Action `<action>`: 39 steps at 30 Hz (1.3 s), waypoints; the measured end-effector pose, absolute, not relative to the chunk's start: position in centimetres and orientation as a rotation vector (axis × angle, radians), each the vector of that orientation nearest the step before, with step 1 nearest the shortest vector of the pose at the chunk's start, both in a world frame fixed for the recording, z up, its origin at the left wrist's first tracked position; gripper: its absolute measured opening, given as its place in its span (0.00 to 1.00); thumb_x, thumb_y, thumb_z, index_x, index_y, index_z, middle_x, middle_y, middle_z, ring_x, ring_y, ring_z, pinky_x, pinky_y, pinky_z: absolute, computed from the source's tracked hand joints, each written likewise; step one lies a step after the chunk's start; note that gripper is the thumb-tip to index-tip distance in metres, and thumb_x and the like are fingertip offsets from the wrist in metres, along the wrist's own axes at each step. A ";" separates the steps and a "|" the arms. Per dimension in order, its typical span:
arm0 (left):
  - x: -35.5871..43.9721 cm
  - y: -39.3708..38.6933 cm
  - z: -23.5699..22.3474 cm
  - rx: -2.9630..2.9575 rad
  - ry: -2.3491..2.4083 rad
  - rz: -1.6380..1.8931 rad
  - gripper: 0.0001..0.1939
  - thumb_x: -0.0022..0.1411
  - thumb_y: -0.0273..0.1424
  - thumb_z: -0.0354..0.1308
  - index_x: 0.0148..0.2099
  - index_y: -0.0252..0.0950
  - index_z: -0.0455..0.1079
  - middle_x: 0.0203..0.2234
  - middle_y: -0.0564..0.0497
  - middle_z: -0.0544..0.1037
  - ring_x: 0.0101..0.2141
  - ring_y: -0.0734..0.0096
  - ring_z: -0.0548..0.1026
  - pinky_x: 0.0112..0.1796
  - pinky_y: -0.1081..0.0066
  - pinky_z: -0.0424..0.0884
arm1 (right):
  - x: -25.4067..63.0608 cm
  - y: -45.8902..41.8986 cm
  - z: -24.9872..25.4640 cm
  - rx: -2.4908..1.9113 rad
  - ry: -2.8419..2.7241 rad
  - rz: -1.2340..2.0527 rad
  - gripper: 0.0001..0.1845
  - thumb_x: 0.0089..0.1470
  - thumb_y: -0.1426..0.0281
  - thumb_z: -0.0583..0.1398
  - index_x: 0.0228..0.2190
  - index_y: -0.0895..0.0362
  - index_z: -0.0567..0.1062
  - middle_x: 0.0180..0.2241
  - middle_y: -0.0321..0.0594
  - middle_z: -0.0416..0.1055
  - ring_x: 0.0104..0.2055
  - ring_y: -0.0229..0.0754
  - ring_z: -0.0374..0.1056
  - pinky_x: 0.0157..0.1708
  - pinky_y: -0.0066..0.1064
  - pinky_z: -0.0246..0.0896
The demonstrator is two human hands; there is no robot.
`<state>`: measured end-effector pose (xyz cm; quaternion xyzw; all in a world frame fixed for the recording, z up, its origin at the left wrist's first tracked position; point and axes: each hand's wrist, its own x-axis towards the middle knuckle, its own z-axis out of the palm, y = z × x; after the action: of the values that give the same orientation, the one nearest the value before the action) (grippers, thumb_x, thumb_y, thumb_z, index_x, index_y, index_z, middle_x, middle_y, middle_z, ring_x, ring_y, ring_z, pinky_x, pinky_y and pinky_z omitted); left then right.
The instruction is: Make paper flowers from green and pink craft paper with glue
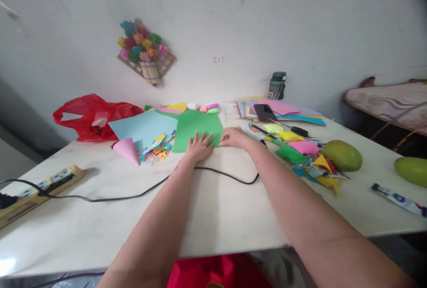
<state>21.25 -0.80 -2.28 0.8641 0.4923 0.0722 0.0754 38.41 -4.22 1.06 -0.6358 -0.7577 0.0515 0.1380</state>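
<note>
A green sheet of paper [196, 126] lies flat on the white table [213, 208], far out in front of me. My left hand [199, 145] rests flat on its near edge with fingers spread, holding nothing. My right hand [234, 137] sits at the sheet's near right corner, fingers curled down onto the paper edge as if pinching it. A light blue sheet [143, 128] lies just left of the green one, with a pink paper cone [127, 149] and small coloured paper cutouts [158, 151] beside it.
A black cable [133, 195] crosses the table from a power strip [40, 186] at left. A red plastic bag [93, 117] is at back left. At right are stacked coloured papers [287, 111], a phone [264, 112], scissors [293, 129], paper scraps [310, 159], two green mangoes [342, 155].
</note>
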 end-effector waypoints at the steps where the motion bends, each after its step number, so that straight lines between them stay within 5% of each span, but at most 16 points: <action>1: 21.3 -0.8 -2.3 2.593 1.476 0.214 0.30 0.59 0.44 0.39 0.62 0.45 0.46 0.61 0.50 0.46 0.60 0.55 0.34 0.54 0.49 0.38 | 38.3 -4.2 1.0 -1.843 -2.196 0.139 0.09 0.44 0.63 0.60 0.28 0.53 0.77 0.34 0.35 0.74 0.38 0.38 0.66 0.43 0.28 0.51; 24: 21.5 -0.6 -2.4 2.623 1.570 0.097 0.30 0.59 0.46 0.35 0.63 0.48 0.42 0.62 0.57 0.44 0.60 0.59 0.34 0.56 0.54 0.40 | 36.5 -4.4 1.7 -2.190 -2.181 0.128 0.12 0.47 0.60 0.57 0.28 0.53 0.77 0.38 0.43 0.72 0.46 0.48 0.63 0.45 0.40 0.50; 39: 21.8 -0.8 -2.6 2.570 1.616 0.148 0.36 0.54 0.54 0.33 0.63 0.47 0.43 0.61 0.58 0.44 0.60 0.60 0.38 0.56 0.52 0.38 | 37.3 -4.6 2.1 -2.176 -2.159 0.183 0.13 0.45 0.59 0.58 0.29 0.53 0.77 0.34 0.42 0.74 0.42 0.46 0.65 0.42 0.35 0.53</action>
<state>21.83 -0.80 -2.58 0.8445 0.5309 0.0487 0.0511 37.32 -4.63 2.12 -0.7081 -0.7027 0.0596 0.0352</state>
